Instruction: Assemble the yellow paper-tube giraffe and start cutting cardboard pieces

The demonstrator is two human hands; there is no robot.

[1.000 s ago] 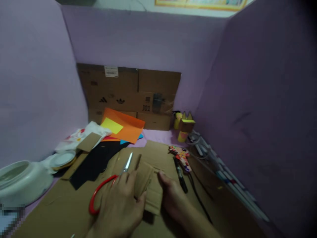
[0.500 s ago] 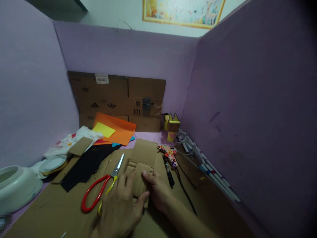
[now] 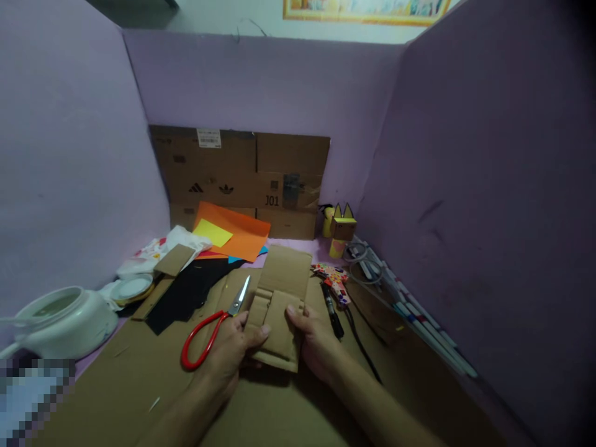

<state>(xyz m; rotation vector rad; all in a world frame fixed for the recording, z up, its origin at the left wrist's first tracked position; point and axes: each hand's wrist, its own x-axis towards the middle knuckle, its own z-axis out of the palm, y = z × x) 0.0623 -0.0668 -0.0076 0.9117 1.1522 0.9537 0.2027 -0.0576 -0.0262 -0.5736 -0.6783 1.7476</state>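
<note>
Both my hands hold a folded brown cardboard piece [image 3: 278, 304] lifted a little above the cardboard sheet [image 3: 139, 397] that covers the table. My left hand [image 3: 230, 351] grips its left edge with the thumb on top. My right hand [image 3: 314, 338] grips its right edge, thumb also on top. Red-handled scissors [image 3: 212, 332] lie shut on the sheet just left of my left hand. A black pen [image 3: 333, 310] and a patterned glue gun [image 3: 336, 282] lie right of my right hand.
Orange and yellow paper sheets [image 3: 233, 231], black paper [image 3: 186, 295] and a flattened carton [image 3: 242, 180] stand at the back. A white pot [image 3: 65, 323] and a tape roll [image 3: 133, 288] sit at the left. Markers [image 3: 419, 329] line the purple right wall; a small cardboard figure [image 3: 342, 228] stands in the corner.
My hands went from pressing the cardboard piece flat on the sheet to holding it up by both edges. The view has shifted a little.
</note>
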